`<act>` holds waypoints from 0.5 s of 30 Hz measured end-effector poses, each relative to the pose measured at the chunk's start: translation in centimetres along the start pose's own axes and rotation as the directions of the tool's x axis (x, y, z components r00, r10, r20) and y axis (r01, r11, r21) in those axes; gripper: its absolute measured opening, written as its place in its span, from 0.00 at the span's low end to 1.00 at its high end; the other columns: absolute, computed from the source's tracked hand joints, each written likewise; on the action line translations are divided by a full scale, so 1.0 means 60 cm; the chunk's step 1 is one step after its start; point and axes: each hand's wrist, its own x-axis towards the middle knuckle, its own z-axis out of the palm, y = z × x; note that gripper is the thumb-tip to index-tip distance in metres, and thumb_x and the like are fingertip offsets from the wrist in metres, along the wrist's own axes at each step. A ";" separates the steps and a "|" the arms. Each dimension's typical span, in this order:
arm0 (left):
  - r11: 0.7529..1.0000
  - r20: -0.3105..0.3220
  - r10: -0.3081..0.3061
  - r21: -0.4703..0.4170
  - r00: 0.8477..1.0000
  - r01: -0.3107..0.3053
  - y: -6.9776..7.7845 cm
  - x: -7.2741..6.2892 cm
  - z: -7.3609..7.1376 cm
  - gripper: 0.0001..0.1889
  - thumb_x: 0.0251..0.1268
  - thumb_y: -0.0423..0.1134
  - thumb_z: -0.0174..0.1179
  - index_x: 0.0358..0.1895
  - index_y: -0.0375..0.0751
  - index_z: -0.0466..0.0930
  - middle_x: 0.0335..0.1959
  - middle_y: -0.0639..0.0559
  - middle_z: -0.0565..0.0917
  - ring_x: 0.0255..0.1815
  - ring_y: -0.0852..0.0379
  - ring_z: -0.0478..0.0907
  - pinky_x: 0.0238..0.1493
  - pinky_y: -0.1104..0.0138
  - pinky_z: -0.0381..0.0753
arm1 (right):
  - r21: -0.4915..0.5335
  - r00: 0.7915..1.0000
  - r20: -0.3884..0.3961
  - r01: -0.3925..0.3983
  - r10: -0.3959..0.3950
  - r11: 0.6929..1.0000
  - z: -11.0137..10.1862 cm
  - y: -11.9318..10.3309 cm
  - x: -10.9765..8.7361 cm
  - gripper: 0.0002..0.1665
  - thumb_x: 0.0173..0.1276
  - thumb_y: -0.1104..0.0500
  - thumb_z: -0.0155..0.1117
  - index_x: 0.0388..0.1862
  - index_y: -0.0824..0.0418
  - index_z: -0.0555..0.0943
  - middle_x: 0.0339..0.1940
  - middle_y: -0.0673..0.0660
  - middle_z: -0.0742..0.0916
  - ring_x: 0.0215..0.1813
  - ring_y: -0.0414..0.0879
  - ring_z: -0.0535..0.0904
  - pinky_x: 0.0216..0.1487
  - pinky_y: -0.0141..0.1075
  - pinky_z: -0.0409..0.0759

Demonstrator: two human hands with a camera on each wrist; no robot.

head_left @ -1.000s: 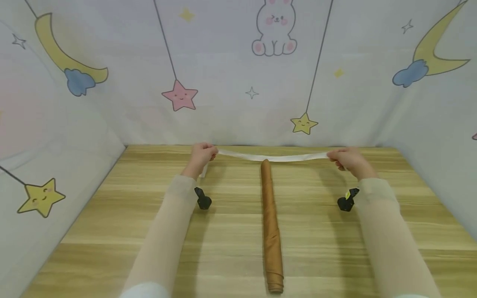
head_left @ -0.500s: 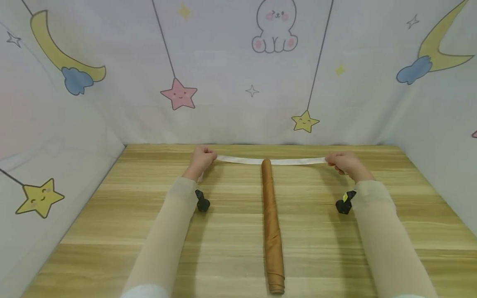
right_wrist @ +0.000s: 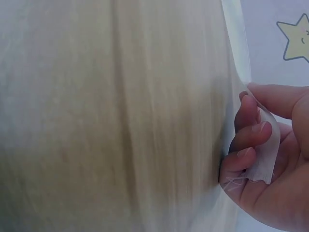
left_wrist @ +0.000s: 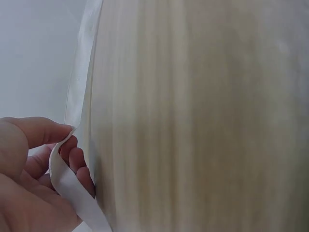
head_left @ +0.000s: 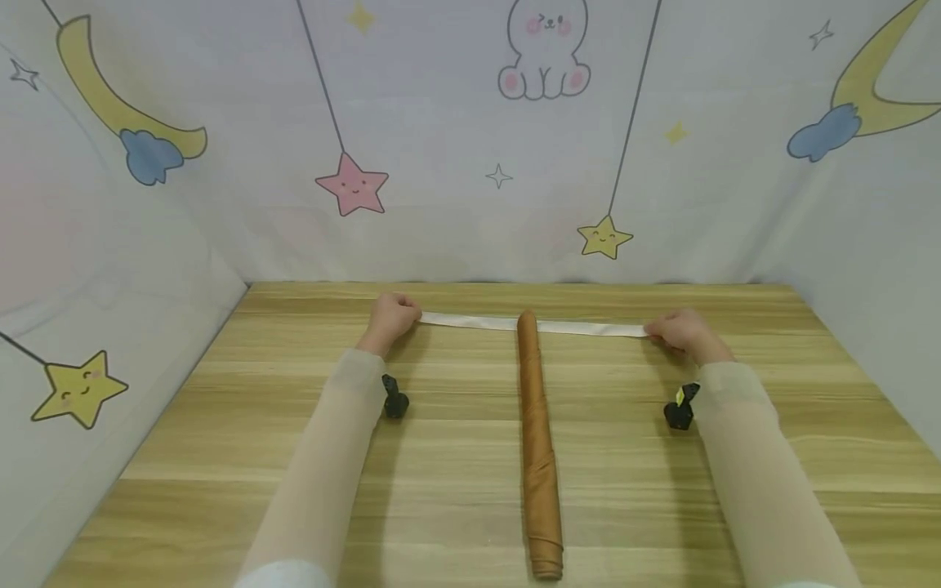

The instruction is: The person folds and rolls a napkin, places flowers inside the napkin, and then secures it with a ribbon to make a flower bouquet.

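A white ribbon stretches sideways between my two hands near the table's far edge. My left hand pinches it between thumb and fingers; in the left wrist view a tail of ribbon loops down past the curled fingers. My right hand pinches the other side, and the right wrist view has the frayed ribbon end lying against the palm. Between the hands lies a long roll of brown cloth, pointing away from me. Its far end covers the ribbon's middle; whether the ribbon lies flat beneath it is unclear.
Wood-grain table spreads under both arms. White curtain walls printed with stars, moons and a rabbit enclose its back and sides. A black device sits by the left wrist, another black device by the right.
Both hands have come down and slightly toward me with the ribbon. Its middle, earlier visible just beyond the roll's far end, is now hidden by the roll. The cloth roll stays put.
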 end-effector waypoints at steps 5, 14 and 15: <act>0.999 0.013 0.013 0.039 1.000 -0.014 0.001 -0.003 -0.002 0.08 0.59 0.30 0.54 0.37 0.30 0.82 0.37 0.43 0.79 0.36 0.52 0.69 0.32 0.68 0.68 | -0.033 1.000 -0.009 0.002 -0.003 0.999 0.007 0.004 0.004 0.19 0.68 0.56 0.56 0.15 0.57 0.77 0.13 0.45 0.72 0.19 0.39 0.64 0.24 0.32 0.66; 0.997 0.036 0.038 0.068 0.999 -0.041 -0.011 0.002 -0.003 0.05 0.58 0.29 0.56 0.30 0.32 0.80 0.26 0.49 0.76 0.27 0.56 0.67 0.28 0.68 0.67 | -0.169 0.998 -0.006 0.065 -0.067 0.984 0.008 0.006 -0.005 0.20 0.70 0.54 0.55 0.16 0.58 0.75 0.17 0.49 0.73 0.27 0.45 0.66 0.33 0.37 0.65; 0.997 0.042 0.040 0.070 0.998 -0.042 -0.012 0.001 -0.003 0.05 0.58 0.29 0.56 0.32 0.31 0.81 0.27 0.48 0.76 0.27 0.55 0.67 0.28 0.68 0.68 | -0.183 0.997 -0.010 0.073 -0.076 0.980 0.009 0.007 -0.006 0.20 0.70 0.54 0.55 0.17 0.58 0.75 0.19 0.50 0.74 0.28 0.46 0.67 0.34 0.37 0.66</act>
